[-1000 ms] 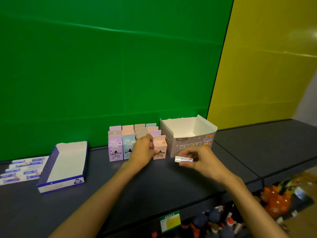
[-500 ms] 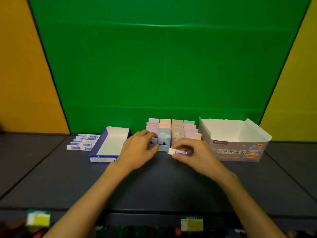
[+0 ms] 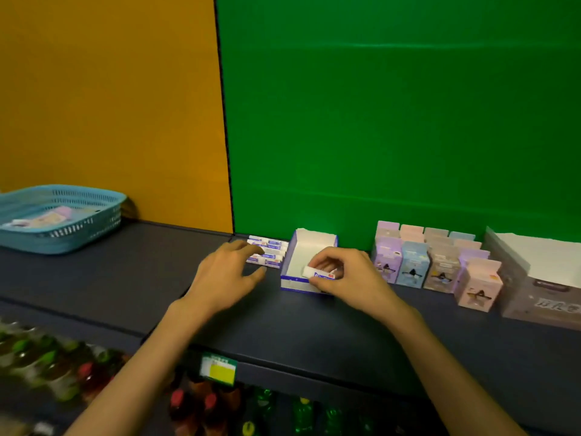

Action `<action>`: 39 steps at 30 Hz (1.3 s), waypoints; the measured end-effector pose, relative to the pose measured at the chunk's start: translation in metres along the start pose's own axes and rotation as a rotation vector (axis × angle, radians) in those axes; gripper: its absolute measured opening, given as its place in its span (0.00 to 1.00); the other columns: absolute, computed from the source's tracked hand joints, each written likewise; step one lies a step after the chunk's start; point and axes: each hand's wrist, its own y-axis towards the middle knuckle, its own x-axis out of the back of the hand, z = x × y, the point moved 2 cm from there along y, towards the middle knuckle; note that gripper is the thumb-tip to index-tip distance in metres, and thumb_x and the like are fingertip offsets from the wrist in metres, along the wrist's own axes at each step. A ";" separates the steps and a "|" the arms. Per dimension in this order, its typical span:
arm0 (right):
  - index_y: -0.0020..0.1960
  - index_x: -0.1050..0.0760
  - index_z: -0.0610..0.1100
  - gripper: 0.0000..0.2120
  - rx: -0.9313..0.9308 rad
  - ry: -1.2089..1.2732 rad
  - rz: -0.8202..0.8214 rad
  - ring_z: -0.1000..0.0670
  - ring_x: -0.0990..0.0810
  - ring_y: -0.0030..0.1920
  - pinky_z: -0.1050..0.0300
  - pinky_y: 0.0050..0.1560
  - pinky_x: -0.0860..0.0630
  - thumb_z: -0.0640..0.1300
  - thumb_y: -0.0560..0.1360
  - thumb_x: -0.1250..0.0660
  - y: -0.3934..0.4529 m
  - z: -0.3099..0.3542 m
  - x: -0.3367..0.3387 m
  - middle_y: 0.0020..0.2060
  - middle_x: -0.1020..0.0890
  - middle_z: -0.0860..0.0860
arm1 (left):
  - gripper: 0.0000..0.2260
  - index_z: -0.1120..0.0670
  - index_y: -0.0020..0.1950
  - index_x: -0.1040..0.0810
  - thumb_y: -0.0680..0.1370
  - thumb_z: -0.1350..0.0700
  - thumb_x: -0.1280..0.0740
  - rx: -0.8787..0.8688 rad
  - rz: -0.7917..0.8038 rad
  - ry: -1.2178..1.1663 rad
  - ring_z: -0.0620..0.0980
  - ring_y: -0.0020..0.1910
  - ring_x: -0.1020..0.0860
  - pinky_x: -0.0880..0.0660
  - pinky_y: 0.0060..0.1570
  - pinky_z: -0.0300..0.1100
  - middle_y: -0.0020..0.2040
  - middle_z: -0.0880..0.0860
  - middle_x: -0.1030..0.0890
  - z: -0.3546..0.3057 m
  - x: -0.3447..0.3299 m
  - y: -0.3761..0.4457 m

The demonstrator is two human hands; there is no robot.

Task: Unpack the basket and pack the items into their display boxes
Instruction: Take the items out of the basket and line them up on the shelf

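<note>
Perforated plastic basket [image 3: 59, 215], seemingly matt cardboard display box [image 3: 311, 247]

backdrop: green panel [image 3: 393, 121] beside an orange panel [image 3: 110, 89]
lower shelf: blurred bottles [image 3: 195, 407]; a green-and-yellow price tag [image 3: 219, 368] on the edge

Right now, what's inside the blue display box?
The blue display box shows a bare white floor. The right hand holds a small white packet over its front end and hides that corner.

You see the tray [image 3: 290, 250] mid-shelf: erasers [image 3: 268, 254] just left of it, cartons [image 3: 434, 262] to its right, basket [image 3: 59, 221] far left.
</note>
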 end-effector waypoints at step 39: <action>0.57 0.22 0.53 0.08 0.239 -0.431 0.032 0.50 0.24 0.53 0.52 0.52 0.29 0.53 0.80 0.35 0.177 0.143 -0.226 0.49 0.22 0.54 | 0.17 0.45 0.66 0.24 0.78 0.43 0.34 0.129 -0.149 0.073 0.50 0.65 0.29 0.26 0.59 0.51 0.65 0.46 0.26 0.279 0.111 -0.057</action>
